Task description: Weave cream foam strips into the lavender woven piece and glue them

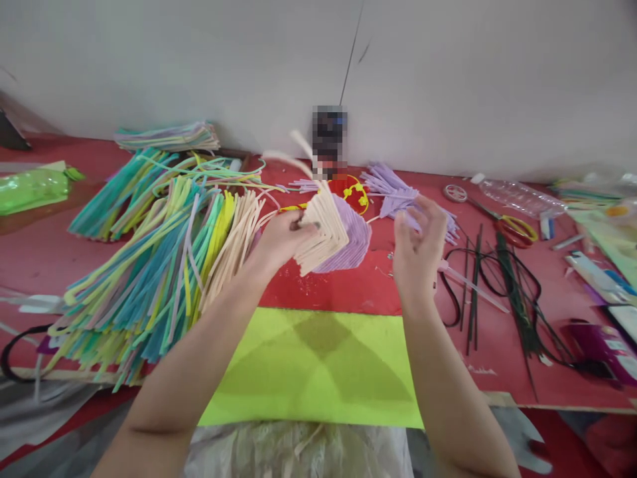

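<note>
Apart, left grip (279, 234) pinching cream strips (326, 232), right grip (421, 245) unclosed near purple bundle (387, 186), lime sheet (318, 372) at table edge (572, 401)

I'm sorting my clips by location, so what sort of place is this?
Probably a handicraft workspace: a red table bears a heap of colored pipe-cleaner-like stems and scissors, while the left hand holds a cream piece of bent strands.
</note>
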`<state>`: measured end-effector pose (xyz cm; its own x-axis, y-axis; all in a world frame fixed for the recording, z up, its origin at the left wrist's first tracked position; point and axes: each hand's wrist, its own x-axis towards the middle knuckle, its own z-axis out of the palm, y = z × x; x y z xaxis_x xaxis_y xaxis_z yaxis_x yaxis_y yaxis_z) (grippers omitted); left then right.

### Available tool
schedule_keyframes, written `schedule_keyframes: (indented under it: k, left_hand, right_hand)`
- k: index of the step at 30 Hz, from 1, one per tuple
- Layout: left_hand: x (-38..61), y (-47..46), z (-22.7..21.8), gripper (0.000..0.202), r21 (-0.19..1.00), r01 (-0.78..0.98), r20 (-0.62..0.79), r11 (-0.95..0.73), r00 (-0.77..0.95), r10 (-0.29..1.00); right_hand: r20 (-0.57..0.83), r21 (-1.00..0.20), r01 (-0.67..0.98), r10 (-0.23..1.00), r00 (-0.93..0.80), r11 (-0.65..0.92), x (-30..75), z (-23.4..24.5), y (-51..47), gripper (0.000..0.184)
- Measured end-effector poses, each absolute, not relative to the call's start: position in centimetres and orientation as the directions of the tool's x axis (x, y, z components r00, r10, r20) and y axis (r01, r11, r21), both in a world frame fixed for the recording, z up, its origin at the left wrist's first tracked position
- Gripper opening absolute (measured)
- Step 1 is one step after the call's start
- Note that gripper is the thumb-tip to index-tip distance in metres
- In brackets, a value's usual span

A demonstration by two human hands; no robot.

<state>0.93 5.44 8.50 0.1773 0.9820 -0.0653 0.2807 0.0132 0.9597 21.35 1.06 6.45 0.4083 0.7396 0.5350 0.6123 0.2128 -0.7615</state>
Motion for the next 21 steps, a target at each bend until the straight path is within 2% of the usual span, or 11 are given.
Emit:
schedule_keyframes:
  k: [2,3,5,7,9,11,17,21]
  left_hand:
    - [1.1,4.3,7.0,0.025,0.993,0.105,-0.069,0.056,0.124,0.99]
    - [1.2,3.8,6.2,0.029,0.994,0.041,-0.101,0.097,0.112,0.989]
    - [1.4,2.9,4.6,0.034,0.983,-0.035,-0.174,0.178,0.092,0.98]
    - [1.5,2.2,3.2,0.037,0.971,-0.067,-0.225,0.229,0.057,0.973]
    - [1.5,1.7,2.1,0.04,0.962,-0.096,-0.255,0.256,0.021,0.967]
    - [1.3,1.3,1.5,0.042,0.949,-0.139,-0.284,0.283,0.014,0.959]
    - [0.8,-0.9,1.5,0.04,0.893,-0.256,-0.364,0.37,0.073,0.928]
    - [0.5,-2.3,1.6,0.035,0.854,-0.333,-0.38,0.4,0.127,0.916]
  right_hand:
    - [0.322,-0.896,0.431,0.819,0.474,0.103,21.9,4.2,1.2,0.046]
    - [0.169,-0.945,0.328,0.882,0.44,0.018,22.0,3.2,1.3,0.047]
    - [-0.114,-0.982,0.111,0.948,0.296,-0.152,21.9,1.5,1.2,0.048]
    - [-0.251,-0.968,-0.022,0.954,0.167,-0.251,21.5,0.4,1.1,0.045]
    - [-0.262,-0.965,-0.047,0.96,0.099,-0.259,21.0,-0.1,1.0,0.038]
    - [-0.228,-0.974,-0.014,0.97,0.086,-0.228,20.6,-0.3,1.0,0.039]
    - [-0.151,-0.984,0.065,0.973,0.174,-0.164,20.1,-0.7,2.3,0.045]
    - [-0.05,-0.978,0.193,0.984,0.173,-0.084,20.1,-1.2,3.2,0.043]
